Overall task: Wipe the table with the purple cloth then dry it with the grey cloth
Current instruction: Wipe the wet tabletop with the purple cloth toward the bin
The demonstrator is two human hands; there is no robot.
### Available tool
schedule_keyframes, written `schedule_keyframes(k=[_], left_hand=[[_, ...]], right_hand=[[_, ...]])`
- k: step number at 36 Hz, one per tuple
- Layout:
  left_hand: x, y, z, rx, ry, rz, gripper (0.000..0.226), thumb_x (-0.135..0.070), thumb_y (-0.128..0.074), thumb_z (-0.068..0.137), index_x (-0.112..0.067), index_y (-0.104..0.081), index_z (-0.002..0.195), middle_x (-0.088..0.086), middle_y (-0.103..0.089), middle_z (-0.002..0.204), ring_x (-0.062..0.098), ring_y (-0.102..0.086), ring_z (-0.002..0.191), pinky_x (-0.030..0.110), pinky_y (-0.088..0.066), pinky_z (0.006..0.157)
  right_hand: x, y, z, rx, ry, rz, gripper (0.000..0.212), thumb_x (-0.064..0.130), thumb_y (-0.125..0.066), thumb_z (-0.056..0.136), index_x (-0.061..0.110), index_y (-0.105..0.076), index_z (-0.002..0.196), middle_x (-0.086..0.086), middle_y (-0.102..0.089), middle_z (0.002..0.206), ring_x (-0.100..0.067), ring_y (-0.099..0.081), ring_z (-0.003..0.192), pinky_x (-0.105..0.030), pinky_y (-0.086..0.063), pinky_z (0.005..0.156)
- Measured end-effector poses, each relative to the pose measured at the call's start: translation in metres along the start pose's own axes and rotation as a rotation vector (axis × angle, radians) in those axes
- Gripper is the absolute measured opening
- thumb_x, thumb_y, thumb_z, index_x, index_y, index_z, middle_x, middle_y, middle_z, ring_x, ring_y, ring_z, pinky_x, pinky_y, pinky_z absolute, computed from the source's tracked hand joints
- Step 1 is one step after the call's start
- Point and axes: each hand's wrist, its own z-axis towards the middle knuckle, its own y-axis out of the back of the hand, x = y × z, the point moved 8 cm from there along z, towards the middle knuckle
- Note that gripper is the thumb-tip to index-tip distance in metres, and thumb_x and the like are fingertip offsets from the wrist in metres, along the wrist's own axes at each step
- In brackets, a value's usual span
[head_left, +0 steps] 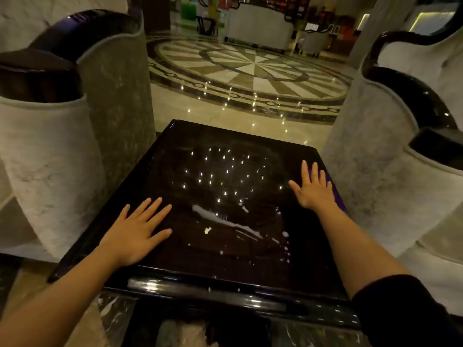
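Table (175, 159) between two armchairs (50, 159), white smears (225, 220) between flat hands.

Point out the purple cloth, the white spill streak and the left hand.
purple cloth (337, 194): head view, on the strip showing past the right hand's outer edge.
white spill streak (225, 220): head view, mid-length of the streak on the dark tabletop.
left hand (136, 236): head view, back of the hand, flat on the table.

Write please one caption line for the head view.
Right hand flat on purple cloth, left hand flat on dark table with white spill.
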Motion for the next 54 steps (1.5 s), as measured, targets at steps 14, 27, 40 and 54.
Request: schedule_keyframes(k=[14,27,40,54], left_hand=[[-0.002,0.004,-0.001,-0.020,-0.006,-0.005,0.061,-0.055,-0.024,0.091,-0.036,0.019,0.131,-0.015,0.018,0.146,0.002,0.024,0.130,0.038,0.010,0.116],[-0.004,0.007,-0.003,-0.044,-0.011,-0.028,0.061,-0.054,-0.025,0.092,-0.035,0.017,0.132,-0.009,0.010,0.155,0.003,0.020,0.134,0.040,0.009,0.117],[-0.005,0.006,-0.003,-0.034,-0.006,-0.013,0.061,-0.054,-0.024,0.092,-0.035,0.004,0.143,-0.006,0.008,0.157,0.012,0.013,0.143,0.042,0.007,0.117],[-0.006,0.004,-0.003,-0.015,-0.008,0.001,0.061,-0.053,-0.022,0.093,-0.031,0.003,0.144,-0.004,0.008,0.157,0.014,0.012,0.144,0.043,0.007,0.117]], right_hand=[[-0.040,-0.022,0.020,0.087,-0.171,0.053,0.066,0.046,-0.030,0.095,0.018,0.003,0.145,-0.017,0.000,0.156,-0.034,-0.001,0.143,-0.050,-0.005,0.115],[-0.002,-0.022,0.014,0.069,-0.048,0.151,0.048,0.020,-0.026,0.098,0.017,-0.014,0.144,-0.012,-0.011,0.156,-0.030,-0.007,0.143,-0.049,-0.006,0.115],[0.102,-0.044,-0.019,0.158,0.264,0.177,0.047,0.021,-0.027,0.099,0.021,-0.016,0.144,-0.008,-0.010,0.157,-0.025,-0.005,0.144,-0.044,-0.006,0.116],[0.202,-0.065,-0.082,0.316,0.641,0.204,0.045,0.023,-0.028,0.099,0.024,-0.020,0.143,-0.002,-0.010,0.157,-0.018,-0.002,0.144,-0.039,0.000,0.116]])
